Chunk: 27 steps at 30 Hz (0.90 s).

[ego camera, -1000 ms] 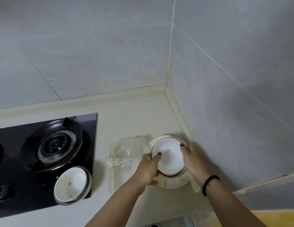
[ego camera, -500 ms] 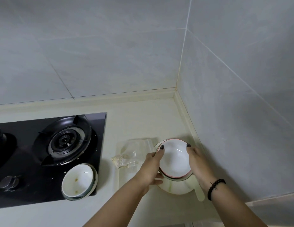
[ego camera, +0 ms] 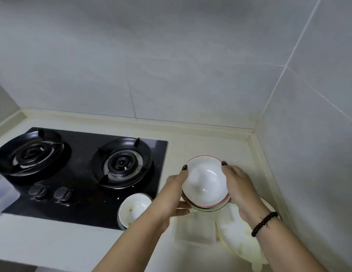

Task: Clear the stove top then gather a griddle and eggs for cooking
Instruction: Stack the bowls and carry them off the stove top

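Note:
A white bowl with a red rim (ego camera: 205, 182) is stacked in another bowl and is lifted above the counter, right of the stove. My left hand (ego camera: 172, 193) grips the stack's left side, thumb on the rim. On the right side my right hand (ego camera: 241, 190) grips it the same way. The black two-burner gas stove (ego camera: 83, 173) lies at left. A dirty white bowl (ego camera: 135, 209) sits on the stove's front right corner, just left of my left forearm. No griddle or eggs are in view.
A white plate (ego camera: 236, 238) lies on the cream counter (ego camera: 200, 232) under my right wrist. A translucent container (ego camera: 3, 191) stands at the stove's left edge. Grey tiled walls close the back and right, meeting in a corner.
Both hands have lifted the stacked bowls off the plate and carried them left, toward the stove. The view has swung left, showing the second burner and the knobs.

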Motion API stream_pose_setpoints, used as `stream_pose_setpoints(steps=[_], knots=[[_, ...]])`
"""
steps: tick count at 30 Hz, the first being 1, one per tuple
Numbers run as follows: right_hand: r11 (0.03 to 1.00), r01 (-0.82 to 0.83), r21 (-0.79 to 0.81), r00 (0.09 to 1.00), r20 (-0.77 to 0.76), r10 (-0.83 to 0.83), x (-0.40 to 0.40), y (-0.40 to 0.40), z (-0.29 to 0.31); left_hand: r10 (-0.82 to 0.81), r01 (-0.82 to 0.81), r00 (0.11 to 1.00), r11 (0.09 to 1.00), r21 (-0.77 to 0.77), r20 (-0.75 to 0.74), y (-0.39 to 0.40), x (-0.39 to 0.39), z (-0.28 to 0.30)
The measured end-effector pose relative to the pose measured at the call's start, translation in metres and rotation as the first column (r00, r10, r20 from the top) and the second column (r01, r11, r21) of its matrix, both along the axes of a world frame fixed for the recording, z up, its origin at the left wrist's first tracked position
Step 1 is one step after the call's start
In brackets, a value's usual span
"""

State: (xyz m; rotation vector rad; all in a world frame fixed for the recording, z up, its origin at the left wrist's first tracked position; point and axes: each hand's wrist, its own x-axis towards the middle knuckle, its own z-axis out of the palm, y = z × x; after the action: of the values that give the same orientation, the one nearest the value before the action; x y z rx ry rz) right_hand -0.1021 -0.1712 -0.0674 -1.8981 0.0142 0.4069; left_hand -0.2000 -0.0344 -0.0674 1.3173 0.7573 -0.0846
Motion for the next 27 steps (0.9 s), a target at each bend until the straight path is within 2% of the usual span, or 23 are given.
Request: stream_pose_setpoints(steps=[7,11,14,20,27], knots=[[0.991,-0.121,0.063,0.993,0.019,0.120,-0.039,0.114,0.010,0.122,-0.125,0.992,0.986,0.107,0.039,0.102,-0.056,0.013],[0.977,-0.180,0.117,0.982,-0.038,0.186,-0.074,0.188,0.004,0.188,-0.194,0.981,0.968,0.157,0.051,0.171,-0.098,0.016],[0.967,-0.216,0.133,0.966,-0.113,0.232,-0.098,0.229,-0.005,0.259,-0.254,0.966,0.951,0.176,-0.003,0.208,-0.125,0.010],[0.978,-0.188,0.093,0.967,-0.155,0.201,-0.147,0.289,-0.034,0.184,-0.165,0.979,0.966,0.198,-0.084,0.265,-0.165,-0.020],[0.998,-0.055,0.030,0.946,-0.317,0.062,-0.172,0.313,-0.076,0.078,-0.058,0.983,0.991,0.121,-0.167,0.294,-0.179,-0.053]])
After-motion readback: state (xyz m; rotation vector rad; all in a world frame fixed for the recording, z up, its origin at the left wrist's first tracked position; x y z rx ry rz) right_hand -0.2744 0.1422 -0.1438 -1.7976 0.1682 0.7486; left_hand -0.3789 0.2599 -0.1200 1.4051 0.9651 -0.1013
